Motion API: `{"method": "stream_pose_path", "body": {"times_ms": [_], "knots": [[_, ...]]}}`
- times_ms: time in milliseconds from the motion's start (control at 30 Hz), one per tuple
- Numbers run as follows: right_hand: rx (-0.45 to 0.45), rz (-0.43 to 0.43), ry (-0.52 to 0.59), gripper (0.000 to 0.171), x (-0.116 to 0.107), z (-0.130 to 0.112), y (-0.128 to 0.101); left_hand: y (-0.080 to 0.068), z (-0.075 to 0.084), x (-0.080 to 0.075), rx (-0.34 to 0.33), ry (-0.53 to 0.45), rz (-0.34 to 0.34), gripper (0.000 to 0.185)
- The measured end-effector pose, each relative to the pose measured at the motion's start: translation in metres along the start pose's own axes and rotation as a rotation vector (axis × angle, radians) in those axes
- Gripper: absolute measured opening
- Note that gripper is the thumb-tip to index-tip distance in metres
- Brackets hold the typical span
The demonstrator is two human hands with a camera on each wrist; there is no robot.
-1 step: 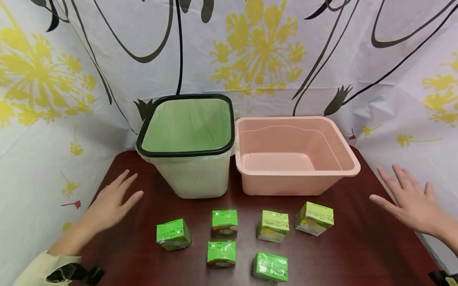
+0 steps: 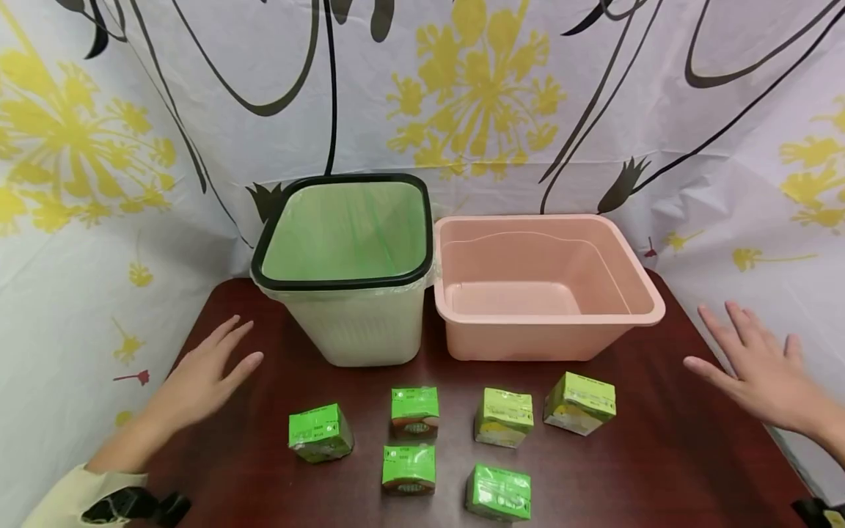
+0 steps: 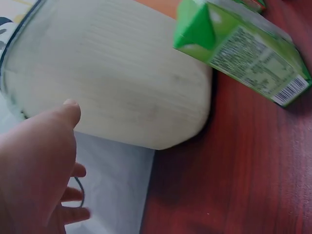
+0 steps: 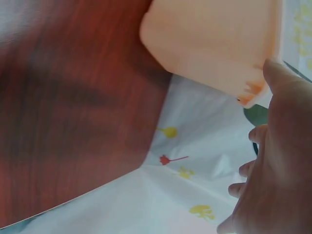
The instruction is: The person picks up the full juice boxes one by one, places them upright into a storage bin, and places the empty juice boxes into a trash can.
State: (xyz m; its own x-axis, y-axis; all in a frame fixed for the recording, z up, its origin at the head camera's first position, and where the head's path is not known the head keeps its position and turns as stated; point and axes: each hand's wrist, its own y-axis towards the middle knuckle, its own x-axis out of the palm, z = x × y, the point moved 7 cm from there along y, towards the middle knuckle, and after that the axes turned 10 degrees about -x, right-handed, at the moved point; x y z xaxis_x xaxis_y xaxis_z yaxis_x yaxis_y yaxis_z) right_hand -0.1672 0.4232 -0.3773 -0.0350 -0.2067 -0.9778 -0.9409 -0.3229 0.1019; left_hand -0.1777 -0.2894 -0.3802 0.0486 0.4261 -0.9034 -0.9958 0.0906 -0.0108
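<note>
My left hand point(image 2: 205, 374) hovers at the left side of the table, fingers spread, holding nothing. Its nearest things are the pale green bin point(image 2: 370, 330) with a black rim and a green carton point(image 2: 320, 433). Over the right table edge my right hand point(image 2: 759, 367) is likewise spread and holds nothing, to the right of the pink basin point(image 2: 521, 341). Two green cartons with brown fronts, one far point(image 2: 414, 412) and one near point(image 2: 408, 469), sit in the middle. Another green carton point(image 2: 498, 493) lies closer to me. Two yellow-green cartons point(image 2: 505, 416) point(image 2: 580, 403) stand before the basin.
The bin and basin stand side by side at the back of the dark red table point(image 2: 264, 484), their rims almost meeting. A clear liner hangs over the bin's rim. White flower-patterned cloth point(image 2: 488, 95) rises behind and along both sides.
</note>
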Motion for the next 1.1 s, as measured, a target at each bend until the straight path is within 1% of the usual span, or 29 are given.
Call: {"method": "stream_pose_path", "body": {"times_ms": [67,133,200,267,367,500,633,733,833,900,967,1033,1100], "knots": [[-0.005,0.017,0.02,0.086,-0.007,-0.002,0.003,-0.003,0.005,-0.004,0.04,-0.041,0.016,0.06],[-0.026,0.046,0.075,0.079,-0.015,-0.005,0.009,-0.006,0.01,-0.007,0.082,-0.088,0.026,0.052],[-0.054,0.075,0.155,0.071,-0.024,-0.008,0.016,-0.009,0.015,-0.008,0.122,-0.14,0.031,0.045],[-0.08,0.094,0.254,0.064,-0.032,-0.01,0.024,-0.011,0.02,-0.008,0.153,-0.191,0.022,0.04],[-0.079,0.085,0.374,0.058,-0.042,-0.01,0.036,-0.013,0.027,-0.005,0.183,-0.259,-0.006,0.039],[-0.048,0.052,0.492,0.055,-0.046,-0.007,0.052,-0.016,0.035,0.003,0.22,-0.308,-0.041,0.044],[-0.036,0.01,0.633,0.055,-0.04,-0.003,0.068,-0.021,0.039,0.012,0.266,-0.361,-0.066,0.055],[-0.02,-0.018,0.761,0.057,-0.033,0.0,0.078,-0.026,0.037,0.023,0.268,-0.416,-0.099,0.063],[0.01,-0.041,0.864,0.057,-0.024,0.003,0.086,-0.03,0.033,0.038,0.261,-0.474,-0.149,0.068],[0.041,-0.055,0.914,0.054,-0.018,0.004,0.091,-0.033,0.031,0.048,0.267,-0.521,-0.18,0.071],[0.065,-0.073,0.969,0.044,-0.012,0.004,0.094,-0.036,0.03,0.057,0.283,-0.572,-0.217,0.075],[0.08,-0.082,1.057,0.033,-0.007,0.003,0.096,-0.04,0.03,0.066,0.293,-0.625,-0.256,0.077],[0.083,-0.08,1.159,0.029,-0.003,0.002,0.098,-0.042,0.031,0.074,0.292,-0.666,-0.283,0.08]]}}
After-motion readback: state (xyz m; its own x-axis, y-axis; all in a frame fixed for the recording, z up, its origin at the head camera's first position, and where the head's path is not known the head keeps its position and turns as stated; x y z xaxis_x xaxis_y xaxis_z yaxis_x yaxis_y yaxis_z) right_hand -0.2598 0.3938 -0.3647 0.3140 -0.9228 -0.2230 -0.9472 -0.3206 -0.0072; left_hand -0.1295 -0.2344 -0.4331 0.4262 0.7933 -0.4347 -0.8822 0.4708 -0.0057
